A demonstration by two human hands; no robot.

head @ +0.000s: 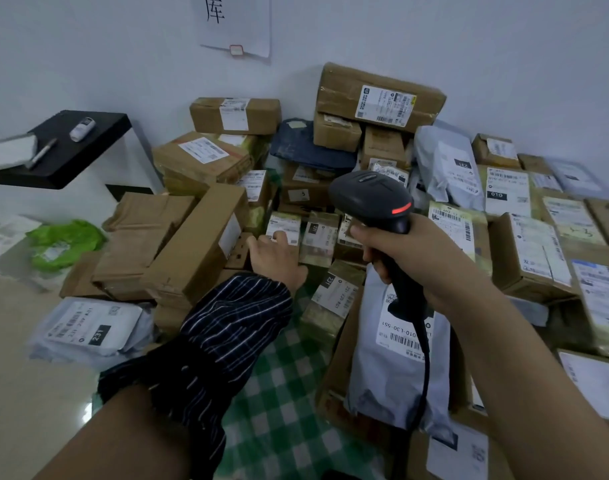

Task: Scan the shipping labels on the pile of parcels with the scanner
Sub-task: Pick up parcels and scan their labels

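Head view. I record the scanner [372, 199] raised at mid-frame. Its handle is clasped in the right hand [410, 258] with the fingers wrapped firmly round the grip. The head points away from the camera toward the pile of parcels [379, 98], which is stacked against the wall behind the scanner. A red light bar shows on the back of the scanner's head, and a black cable [426, 375] hangs down from the handle base. Left of the scanner and a little lower, the left hand [275, 258] reaches forward out of a dark striped sleeve [220, 341]. Its fingertips touch the white label of a small parcel [284, 228] that stands just left of the scanner, and the thumb is spread to the side. I cannot tell whether the fingers grasp that parcel or only rest on it. Directly below the scanner lies a grey mailer bag [396, 358], label up, on top of a cardboard box. Below and to the left of the scanner, a green chequered cloth [279, 393] shows between the parcels. Far left of the scanner, a green bag [64, 244] lies on the floor, and a black shelf [71, 147] above it carries a pen [41, 154].
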